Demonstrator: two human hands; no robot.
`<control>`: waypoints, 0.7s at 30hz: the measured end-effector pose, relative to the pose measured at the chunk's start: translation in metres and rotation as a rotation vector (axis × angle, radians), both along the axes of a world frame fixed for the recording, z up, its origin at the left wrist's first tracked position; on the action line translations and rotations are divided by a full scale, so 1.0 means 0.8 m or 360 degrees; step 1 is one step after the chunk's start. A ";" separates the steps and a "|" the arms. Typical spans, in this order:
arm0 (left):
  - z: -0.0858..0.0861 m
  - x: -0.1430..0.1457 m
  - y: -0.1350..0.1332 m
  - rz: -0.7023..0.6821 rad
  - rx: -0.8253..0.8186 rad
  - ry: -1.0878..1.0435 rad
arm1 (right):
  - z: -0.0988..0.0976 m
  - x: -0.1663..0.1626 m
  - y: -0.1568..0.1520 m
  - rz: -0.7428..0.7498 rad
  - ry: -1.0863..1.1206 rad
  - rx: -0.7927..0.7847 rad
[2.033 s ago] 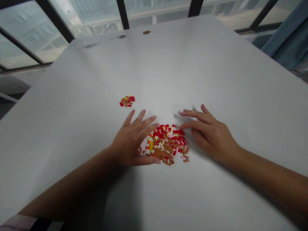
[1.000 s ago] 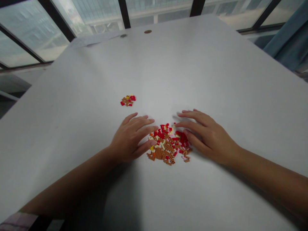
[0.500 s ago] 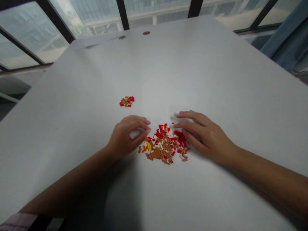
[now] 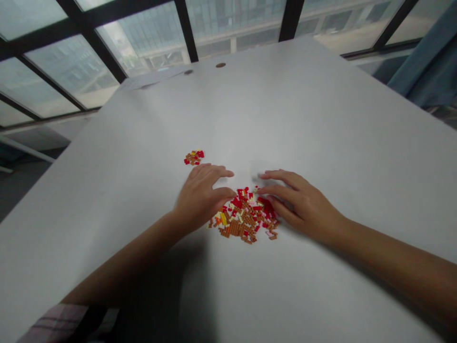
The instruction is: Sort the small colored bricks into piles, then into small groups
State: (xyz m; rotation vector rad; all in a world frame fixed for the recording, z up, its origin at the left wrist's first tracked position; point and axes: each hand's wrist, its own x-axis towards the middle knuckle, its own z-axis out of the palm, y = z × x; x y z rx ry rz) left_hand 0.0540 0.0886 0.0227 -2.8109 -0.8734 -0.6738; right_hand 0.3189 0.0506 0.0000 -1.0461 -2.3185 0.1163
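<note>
A heap of tiny bricks (image 4: 246, 216), red, brown, cream and yellow, lies on the white table (image 4: 321, 124) between my hands. My left hand (image 4: 202, 195) rests palm down at the heap's left edge, fingers stretched forward and slightly apart, thumb touching the bricks. My right hand (image 4: 300, 202) lies flat on the heap's right side, fingers spread and pointing left over the red pieces. Neither hand holds a brick that I can see. A second, much smaller cluster of red and brown bricks (image 4: 193, 157) sits just beyond my left fingertips.
The table's far edge has two round holes (image 4: 220, 65). Beyond it are large windows with dark frames (image 4: 182, 28). A blue curtain (image 4: 428, 71) hangs at the right. The floor drops away at the left edge.
My left hand curled its fingers, then stretched them forward again toward the small cluster. The right hand barely moved. The camera tilted up a little.
</note>
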 end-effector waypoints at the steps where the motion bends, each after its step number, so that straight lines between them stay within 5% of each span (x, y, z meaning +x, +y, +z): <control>1: -0.001 0.000 0.001 0.0008 -0.0025 0.0015 | 0.000 0.000 0.000 -0.0009 0.0003 -0.0019; 21: -0.002 0.002 0.002 0.0160 -0.0242 -0.0025 | 0.001 0.001 0.000 -0.0026 0.0028 -0.0059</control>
